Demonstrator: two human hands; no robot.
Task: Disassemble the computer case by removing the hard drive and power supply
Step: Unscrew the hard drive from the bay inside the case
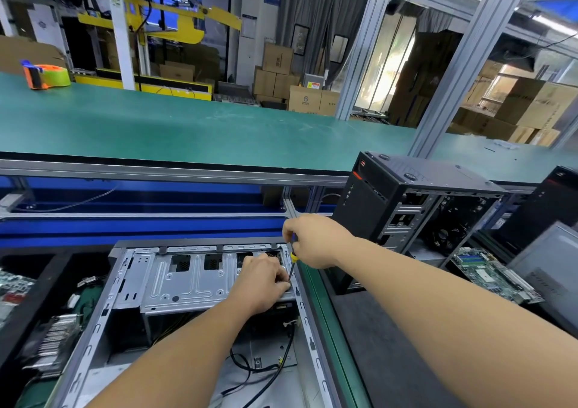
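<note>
The open case lies on its side at the near centre. The left hand rests curled on its metal drive cage, at the right end. The right hand grips a screwdriver, tip down beside the left fingers. A second case stands right, a tape dispenser far left on the green surface.

Open case lies front-centre, upright case to its right, tape dispenser far left.
</note>
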